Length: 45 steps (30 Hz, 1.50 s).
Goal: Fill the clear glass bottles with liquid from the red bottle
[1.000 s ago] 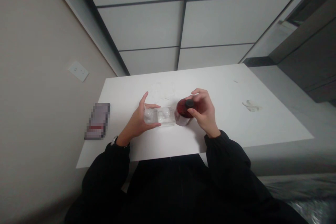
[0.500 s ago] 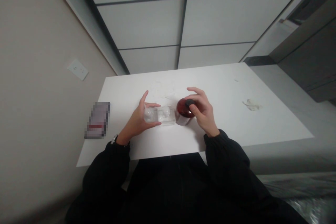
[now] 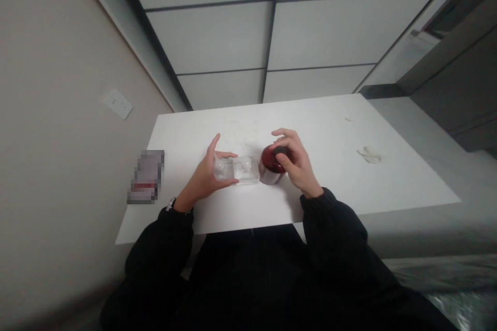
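My left hand (image 3: 202,176) is wrapped round the left end of a pair of clear, box-like containers (image 3: 248,171), its thumb and fingers along their sides. Each container shows a whitish rounded part on top, too blurred to make out. Directly to their right stands a dark red, glossy bottle (image 3: 268,159) with a pale lower part. On its black cap (image 3: 280,151), my right hand (image 3: 300,165) has the thumb on the near side and curled fingers behind. The bottle touches or nearly touches the right-hand container.
The white table (image 3: 326,139) carries a pixelated, flat grey item (image 3: 146,178) near its left edge. Towards the right lies a flat, pale, strip-like scrap (image 3: 370,155). A wall with a socket (image 3: 118,104) stands on the left, and white panels (image 3: 229,36) rise behind the table.
My right hand has shifted very slightly to the left at the cap. The left hand, containers and bottle stay almost where they were; the whole view has moved a little.
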Tool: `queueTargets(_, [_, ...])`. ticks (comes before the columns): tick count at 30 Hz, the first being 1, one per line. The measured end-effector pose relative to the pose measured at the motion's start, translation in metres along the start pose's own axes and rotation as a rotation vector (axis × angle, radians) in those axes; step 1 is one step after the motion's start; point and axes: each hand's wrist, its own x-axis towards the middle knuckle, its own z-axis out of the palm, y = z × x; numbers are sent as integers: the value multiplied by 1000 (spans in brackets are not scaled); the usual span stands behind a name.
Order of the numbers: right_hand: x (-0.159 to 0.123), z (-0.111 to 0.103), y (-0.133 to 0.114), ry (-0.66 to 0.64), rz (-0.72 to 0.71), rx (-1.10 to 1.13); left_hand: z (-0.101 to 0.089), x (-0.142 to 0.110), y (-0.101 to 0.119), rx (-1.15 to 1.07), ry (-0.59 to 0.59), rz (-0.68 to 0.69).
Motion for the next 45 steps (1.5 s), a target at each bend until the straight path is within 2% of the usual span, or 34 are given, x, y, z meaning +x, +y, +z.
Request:
queueTargets(7, [-3,2,5,-2,-3,69,1,-1,-2,11,6,6])
queueTargets(12, [-12,-1,7,49,-10,172,4,-1,-6,4,12,13])
queueTargets(15, [-17,1,13,-4,47,191,2,0,-8,10,16,44])
queueTargets(17, [-21,2,17,-46,89,210,-2,-4,-5,80,110,98])
queueTargets(20, [-24,3,23,-47,134,219,-3,-20,15,284,393,150])
queueTargets(21, [-25,3,24,-42,145,213,-1,-28,25,351,452,153])
queueTargets(22, [-26,3,24,-40,155,206,4,-36,36,411,426,163])
queueTargets(24, [-27,3,23,-38,166,197,16,-52,54,511,271,171])
queueTargets(26, [-27,3,21,-33,166,197,30,-62,65,630,202,118])
queueTargets(30, [-27,4,20,-27,154,194,45,-61,68,776,175,20])
queueTargets(35, [-28,3,22,-30,156,190,51,-51,68,813,127,4])
queueTargets(40, [-28,3,24,-35,162,179,54,-55,76,676,83,121])
queueTargets(42, [-28,4,24,-29,168,179,49,-57,75,634,177,154])
queueTargets(45, [-28,4,23,-18,174,189,32,-54,62,614,447,83])
